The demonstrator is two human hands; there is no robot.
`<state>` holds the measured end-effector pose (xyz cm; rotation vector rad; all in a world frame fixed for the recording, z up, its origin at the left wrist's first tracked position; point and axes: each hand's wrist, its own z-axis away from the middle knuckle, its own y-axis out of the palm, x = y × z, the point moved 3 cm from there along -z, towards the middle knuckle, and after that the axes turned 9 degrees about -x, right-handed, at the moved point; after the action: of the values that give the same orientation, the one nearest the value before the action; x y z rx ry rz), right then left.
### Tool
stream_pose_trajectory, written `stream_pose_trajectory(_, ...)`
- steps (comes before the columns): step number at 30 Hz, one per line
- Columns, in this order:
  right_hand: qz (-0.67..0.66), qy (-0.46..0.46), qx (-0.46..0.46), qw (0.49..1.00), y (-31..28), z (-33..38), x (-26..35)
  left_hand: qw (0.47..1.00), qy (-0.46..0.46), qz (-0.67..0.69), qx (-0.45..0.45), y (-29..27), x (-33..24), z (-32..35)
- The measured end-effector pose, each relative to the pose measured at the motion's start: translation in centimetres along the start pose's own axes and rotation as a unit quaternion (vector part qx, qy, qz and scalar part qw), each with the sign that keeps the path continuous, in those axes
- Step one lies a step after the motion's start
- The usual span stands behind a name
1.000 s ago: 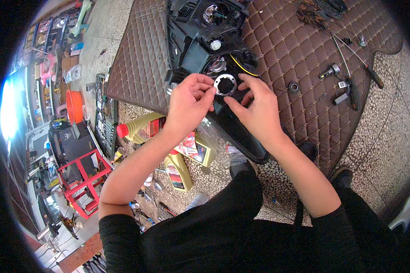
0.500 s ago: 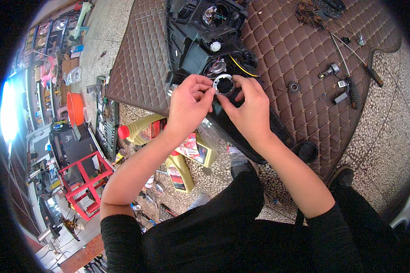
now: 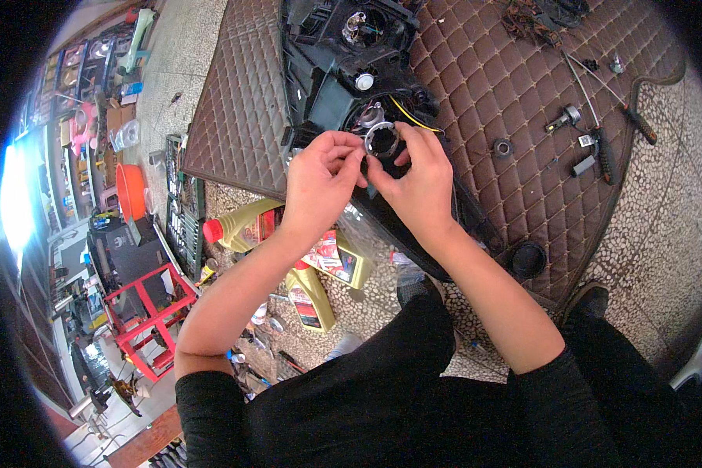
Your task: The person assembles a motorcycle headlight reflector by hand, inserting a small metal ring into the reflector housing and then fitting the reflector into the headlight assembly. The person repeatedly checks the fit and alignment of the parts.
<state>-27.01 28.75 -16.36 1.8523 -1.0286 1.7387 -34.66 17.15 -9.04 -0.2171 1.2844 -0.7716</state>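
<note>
At the far left a cluttered row of shelves (image 3: 70, 86) curves along the rim, with an orange bucket (image 3: 130, 189) below it and a red metal stool (image 3: 150, 316) lower down on the speckled floor (image 3: 663, 257). Just right of the bucket a dark tray of tools (image 3: 181, 210) lies flat. Near the forearms, yellow oil bottles lie on the floor: one with a red cap (image 3: 242, 226) on its side, another (image 3: 310, 296) below it, and a third (image 3: 343, 261) partly hidden under the left wrist.

The left hand (image 3: 320, 183) is closed in a pinch, thumb and fingertips pressed to the left edge of a small round ring (image 3: 382, 140). The right hand (image 3: 417, 183) grips the same ring from the right and from below, fingers curled over its rim. The ring is held between both hands, just in front of an opening in the back of a black headlamp housing (image 3: 343, 70), which lies on a brown quilted mat (image 3: 491, 86). A yellow wire (image 3: 413, 115) runs out of the housing just beside the right fingers.

Further right on the mat lie a small dark ring (image 3: 503, 147), a bulb (image 3: 565, 118), a small grey connector (image 3: 583, 165) and two screwdrivers (image 3: 604, 152), well apart from the hands. A round black cap (image 3: 528, 260) sits at the mat's lower edge, near the right forearm
</note>
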Motion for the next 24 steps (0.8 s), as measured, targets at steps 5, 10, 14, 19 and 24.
stream_pose_trajectory(5, 0.036, 0.028, -0.011, 0.999, 1.3, -0.2, -0.7, 0.994, 0.059, -0.091, -0.005, -1.2, -1.3, 0.6)
stream_pose_trajectory(10, 0.111, -0.030, -0.045, 0.992, 2.5, -0.2, -1.0, 0.977, 0.143, -0.155, -0.022, -1.8, -1.5, 0.0)
stream_pose_trajectory(14, 0.129, -0.028, -0.043, 0.990, 3.2, -0.2, -1.1, 0.978, 0.148, -0.144, -0.014, -1.6, -1.2, -0.2)
stream_pose_trajectory(19, 0.132, -0.039, -0.055, 0.989, 3.6, -0.5, -1.0, 0.976, 0.129, -0.176, 0.014, -1.7, -1.1, 0.0)
stream_pose_trajectory(24, 0.127, -0.039, -0.057, 0.990, 3.7, -0.7, -1.3, 0.979, 0.124, -0.162, 0.013, -1.9, -1.0, -0.2)
